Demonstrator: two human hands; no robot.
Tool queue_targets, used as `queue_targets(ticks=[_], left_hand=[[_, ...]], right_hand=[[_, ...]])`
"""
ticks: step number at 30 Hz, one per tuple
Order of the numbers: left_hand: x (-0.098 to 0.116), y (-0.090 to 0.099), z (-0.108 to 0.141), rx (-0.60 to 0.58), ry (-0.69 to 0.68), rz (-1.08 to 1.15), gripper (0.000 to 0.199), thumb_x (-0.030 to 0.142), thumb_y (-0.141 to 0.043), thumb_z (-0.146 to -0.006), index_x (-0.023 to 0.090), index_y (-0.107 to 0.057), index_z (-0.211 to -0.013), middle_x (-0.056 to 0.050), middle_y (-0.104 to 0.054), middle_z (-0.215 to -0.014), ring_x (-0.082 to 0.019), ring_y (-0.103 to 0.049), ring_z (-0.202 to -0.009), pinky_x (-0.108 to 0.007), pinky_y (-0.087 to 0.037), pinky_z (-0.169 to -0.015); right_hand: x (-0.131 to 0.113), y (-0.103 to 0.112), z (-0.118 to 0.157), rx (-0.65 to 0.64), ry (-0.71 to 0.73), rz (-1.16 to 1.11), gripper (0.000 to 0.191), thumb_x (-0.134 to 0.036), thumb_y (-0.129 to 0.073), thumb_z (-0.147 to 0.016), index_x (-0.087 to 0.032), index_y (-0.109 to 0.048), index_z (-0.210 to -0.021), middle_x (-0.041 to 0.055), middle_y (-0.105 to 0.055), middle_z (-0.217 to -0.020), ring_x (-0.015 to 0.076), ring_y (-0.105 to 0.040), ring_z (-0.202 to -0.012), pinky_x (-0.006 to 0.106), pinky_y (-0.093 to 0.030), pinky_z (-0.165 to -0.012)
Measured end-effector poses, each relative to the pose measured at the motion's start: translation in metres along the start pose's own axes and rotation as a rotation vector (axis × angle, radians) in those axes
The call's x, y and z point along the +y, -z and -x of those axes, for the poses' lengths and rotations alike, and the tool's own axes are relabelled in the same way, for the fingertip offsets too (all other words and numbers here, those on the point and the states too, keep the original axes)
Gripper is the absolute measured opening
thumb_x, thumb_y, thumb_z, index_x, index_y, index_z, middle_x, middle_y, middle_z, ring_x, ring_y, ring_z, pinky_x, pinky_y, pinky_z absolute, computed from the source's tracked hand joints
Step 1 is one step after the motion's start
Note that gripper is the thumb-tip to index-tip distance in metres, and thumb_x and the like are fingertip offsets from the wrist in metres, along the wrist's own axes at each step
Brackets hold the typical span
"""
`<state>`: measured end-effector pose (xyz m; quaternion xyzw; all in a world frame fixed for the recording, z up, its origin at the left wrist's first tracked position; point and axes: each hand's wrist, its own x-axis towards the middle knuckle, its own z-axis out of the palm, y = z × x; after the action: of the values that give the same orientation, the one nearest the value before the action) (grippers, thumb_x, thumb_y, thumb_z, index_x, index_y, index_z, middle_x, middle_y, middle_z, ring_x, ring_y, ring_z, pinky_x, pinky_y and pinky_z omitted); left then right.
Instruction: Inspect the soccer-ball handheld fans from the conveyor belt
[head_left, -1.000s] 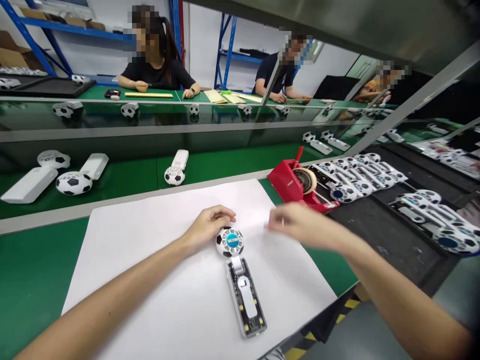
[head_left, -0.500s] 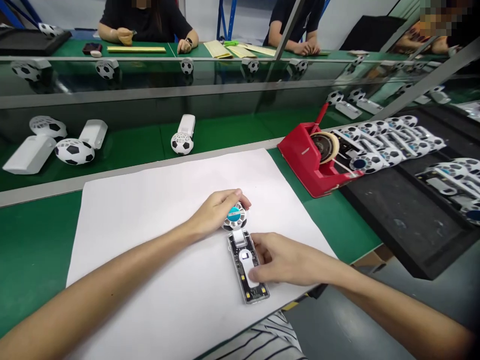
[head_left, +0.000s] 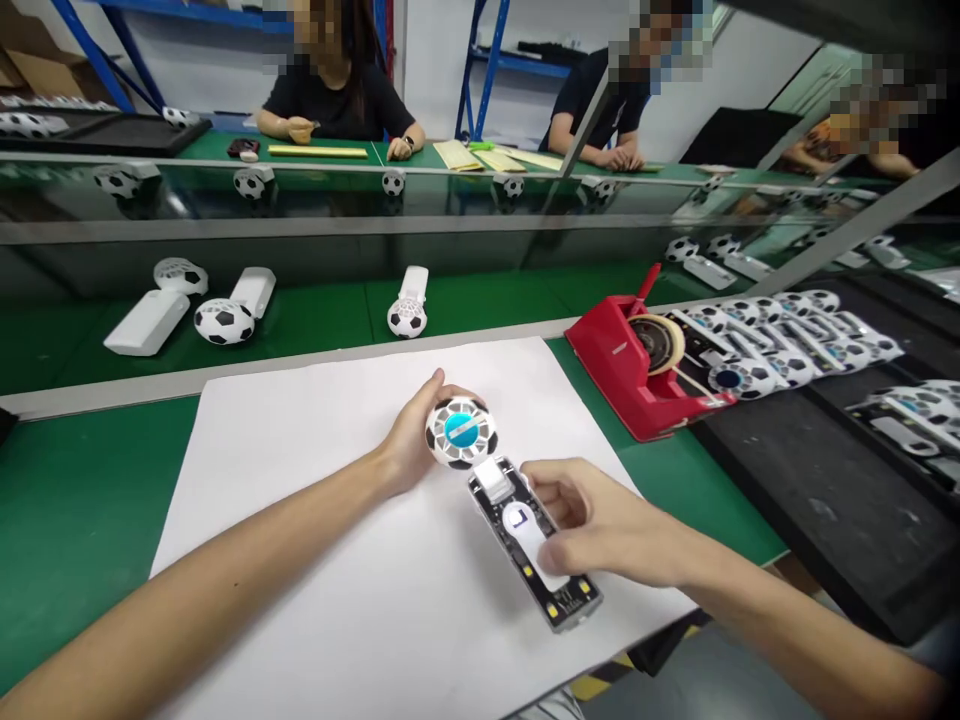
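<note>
A handheld fan with a football-patterned round head and a clear-cased body is held above the white paper. A blue disc sits at the middle of its head, and the body shows a black circuit board with a white strip. My left hand cups the head from the left and behind, its fingers partly hidden. With the thumb on the white strip and fingers along the right side, my right hand grips the body.
A red tape dispenser stands right of the paper. Several similar fans lie on a black tray. Ahead, white football fans rest on a green conveyor. Co-workers sit across the line.
The fan has been raised and tilted, so its head faces up more fully. My left hand has shifted from over the head to its left side. The camera view has tilted upward.
</note>
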<state>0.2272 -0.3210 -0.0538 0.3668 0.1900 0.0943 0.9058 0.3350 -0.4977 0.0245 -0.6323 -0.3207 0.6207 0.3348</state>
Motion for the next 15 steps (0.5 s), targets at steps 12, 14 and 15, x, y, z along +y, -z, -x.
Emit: queue_targets(ticks=[12,14,15], left_hand=[[-0.023,0.009,-0.019,0.002,-0.047,0.083,0.058,0.065,-0.043,-0.094,0.012,-0.064,-0.084,-0.011,-0.066,-0.071,-0.020,-0.060,-0.065,-0.033,-0.047,-0.064],[-0.026,0.014,-0.029,-0.010,-0.007,0.091,0.059,0.067,-0.043,-0.092,0.013,-0.063,-0.079,-0.011,-0.064,-0.066,-0.021,-0.059,-0.061,-0.032,-0.044,-0.059],[-0.027,0.018,-0.033,-0.006,0.013,0.075,0.060,0.067,-0.043,-0.092,0.012,-0.063,-0.077,-0.011,-0.063,-0.064,-0.021,-0.059,-0.060,-0.032,-0.044,-0.060]], right_hand=[[-0.155,0.021,0.004,0.242,0.731,0.122,0.037,-0.009,-0.075,-0.059,-0.018,-0.065,-0.094,-0.0020,-0.066,-0.077,0.0145,-0.065,-0.070,0.021,-0.055,-0.061],[-0.174,0.023,0.001,0.262,0.802,0.156,0.033,-0.010,-0.075,-0.061,-0.017,-0.065,-0.092,-0.0022,-0.067,-0.077,0.0138,-0.065,-0.069,0.020,-0.054,-0.060],[-0.182,0.023,0.000,0.277,0.833,0.174,0.032,-0.011,-0.075,-0.061,-0.017,-0.066,-0.091,-0.0020,-0.068,-0.077,0.0134,-0.065,-0.068,0.020,-0.055,-0.060]])
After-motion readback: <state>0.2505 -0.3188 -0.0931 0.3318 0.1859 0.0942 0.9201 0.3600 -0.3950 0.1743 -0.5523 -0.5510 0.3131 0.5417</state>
